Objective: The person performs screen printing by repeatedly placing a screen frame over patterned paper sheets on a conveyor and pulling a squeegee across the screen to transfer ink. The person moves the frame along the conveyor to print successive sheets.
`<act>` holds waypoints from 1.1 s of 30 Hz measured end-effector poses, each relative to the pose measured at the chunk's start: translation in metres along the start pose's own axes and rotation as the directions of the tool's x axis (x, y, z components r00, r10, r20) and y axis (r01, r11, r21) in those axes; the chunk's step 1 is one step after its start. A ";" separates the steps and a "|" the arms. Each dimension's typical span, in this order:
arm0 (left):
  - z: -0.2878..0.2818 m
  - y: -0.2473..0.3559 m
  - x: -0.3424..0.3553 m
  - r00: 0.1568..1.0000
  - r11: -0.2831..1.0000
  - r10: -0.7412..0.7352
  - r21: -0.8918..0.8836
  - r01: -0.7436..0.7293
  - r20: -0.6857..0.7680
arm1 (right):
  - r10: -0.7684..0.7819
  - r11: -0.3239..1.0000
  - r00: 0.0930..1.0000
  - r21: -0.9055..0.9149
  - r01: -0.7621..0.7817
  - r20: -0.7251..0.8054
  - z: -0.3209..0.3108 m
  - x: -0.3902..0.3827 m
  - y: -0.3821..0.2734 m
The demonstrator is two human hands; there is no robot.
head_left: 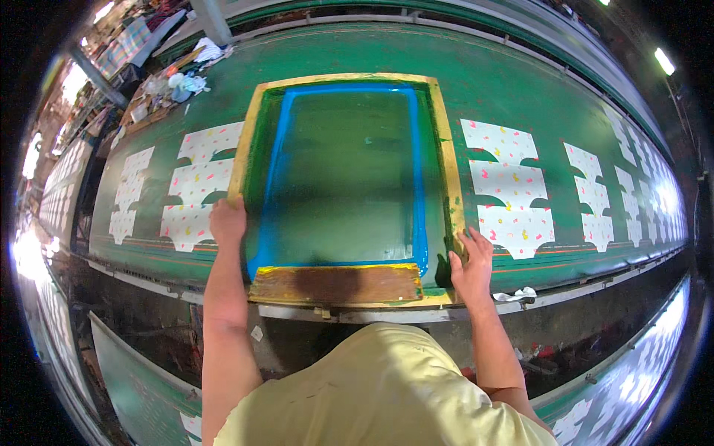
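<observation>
A screen printing frame (442, 126) with wooden rails lies on a long green table. Its mesh (349, 163) is dark green and bordered by blue strips. My left hand (228, 220) holds the left rail. On the opposite side my right hand (472, 264) grips the right rail lower down, its thumb on the inner side and its fingers toward the outer edge. Across the near end of the frame lies a brown wooden squeegee (342, 284) with a yellowish edge, touched by neither hand. Whatever is under the mesh is hidden.
White fabric pieces with small colourful prints lie left (195, 178) and right (513, 189) of the frame. Rags and clutter (182, 83) sit at the far left by a post (212, 21). A crumpled white scrap (515, 295) rests at the near table edge (372, 314).
</observation>
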State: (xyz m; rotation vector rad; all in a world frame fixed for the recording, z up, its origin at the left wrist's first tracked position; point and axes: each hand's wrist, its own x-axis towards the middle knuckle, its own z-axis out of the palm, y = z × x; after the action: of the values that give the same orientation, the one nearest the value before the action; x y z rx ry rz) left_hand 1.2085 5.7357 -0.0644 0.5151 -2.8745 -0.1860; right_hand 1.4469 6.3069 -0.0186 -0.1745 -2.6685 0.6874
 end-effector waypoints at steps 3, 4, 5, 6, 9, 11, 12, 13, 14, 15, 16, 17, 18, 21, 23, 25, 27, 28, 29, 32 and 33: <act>0.003 0.003 0.013 0.999 0.998 0.033 -0.045 -0.034 -0.008 | 0.091 0.995 0.995 -0.041 -0.089 0.047 0.018 0.028 0.023; 0.004 0.000 0.014 1.000 0.996 0.030 -0.087 -0.030 -0.001 | 0.095 0.995 0.993 -0.036 -0.093 0.076 0.022 0.035 0.025; 0.005 -0.002 0.017 0.999 0.993 0.041 -0.114 -0.039 0.019 | 0.153 0.988 0.984 0.011 -0.155 0.097 0.027 0.042 0.025; 0.005 -0.006 0.020 0.997 0.988 0.073 -0.139 -0.071 0.010 | 0.222 0.973 0.968 0.042 -0.228 0.118 0.031 0.049 0.023; 0.010 -0.012 0.021 0.994 0.973 0.104 -0.212 -0.094 0.037 | 0.286 0.958 0.950 -0.002 -0.288 0.123 0.038 0.067 0.016; 0.011 -0.017 0.020 0.988 0.968 0.147 -0.212 -0.134 0.047 | 0.311 0.950 0.942 -0.063 -0.305 0.123 0.042 0.074 0.011; 0.012 -0.018 0.020 0.989 0.957 0.150 -0.253 -0.142 0.010 | 0.333 0.942 0.936 -0.088 -0.324 0.116 0.044 0.077 0.010; 0.012 -0.020 0.021 0.992 0.958 0.119 -0.267 -0.102 0.049 | 0.372 0.928 0.920 -0.086 -0.363 0.126 0.046 0.079 0.009; 0.012 -0.022 0.023 0.992 0.961 0.103 -0.264 -0.080 0.074 | 0.386 0.922 0.915 -0.073 -0.379 0.117 0.048 0.081 0.009; 0.015 -0.024 0.024 0.992 0.964 0.110 -0.249 -0.090 0.065 | 0.401 0.916 0.910 -0.058 -0.397 0.101 0.049 0.083 0.009; 0.017 -0.026 0.028 0.992 0.966 0.113 -0.241 -0.095 0.062 | 0.372 0.928 0.925 -0.040 -0.370 0.081 0.049 0.083 0.009; 0.021 -0.028 0.031 0.991 0.963 0.092 -0.261 -0.062 0.102 | 0.344 0.939 0.937 -0.023 -0.343 0.055 0.049 0.085 0.008; 0.024 -0.033 0.033 0.989 0.960 0.094 -0.274 -0.060 0.113 | 0.363 0.932 0.931 -0.022 -0.362 0.049 0.048 0.085 0.007; 0.031 -0.045 0.040 0.986 0.911 0.141 -0.402 -0.095 0.087 | 0.372 0.928 0.926 -0.038 -0.370 0.062 0.034 0.087 0.003; 0.032 -0.048 0.050 0.978 0.937 0.152 -0.335 -0.097 0.142 | 0.319 0.948 0.947 -0.025 -0.318 0.047 0.022 0.092 0.001; 0.027 -0.046 0.057 0.978 0.916 0.146 -0.394 -0.077 0.150 | 0.224 0.974 0.974 -0.012 -0.224 -0.037 0.010 0.099 0.000; 0.019 -0.036 0.057 0.964 0.797 0.197 -0.602 -0.050 0.181 | 0.252 0.968 0.967 0.001 -0.252 -0.035 -0.004 0.106 0.007; 0.016 -0.029 0.054 0.955 0.696 0.217 -0.718 -0.007 0.202 | 0.315 0.949 0.949 -0.030 -0.314 -0.001 -0.010 0.109 0.013; 0.013 -0.018 0.050 0.961 0.742 0.187 -0.671 -0.004 0.202 | 0.314 0.949 0.949 -0.018 -0.314 -0.001 -0.018 0.112 0.021; 0.007 0.025 0.030 0.974 0.759 0.153 -0.651 -0.009 0.165 | 0.287 0.958 0.958 0.024 -0.287 -0.008 -0.043 0.120 0.061; 0.010 0.044 0.017 0.979 0.754 0.149 -0.657 -0.019 0.142 | 0.294 0.956 0.956 0.016 -0.294 -0.017 -0.052 0.121 0.079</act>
State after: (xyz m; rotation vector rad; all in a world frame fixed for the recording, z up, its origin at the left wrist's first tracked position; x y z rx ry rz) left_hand 1.1762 5.7718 -0.0636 0.2271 -2.7214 -1.2321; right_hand 1.3576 6.4242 0.0245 -0.5818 -2.6447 0.7871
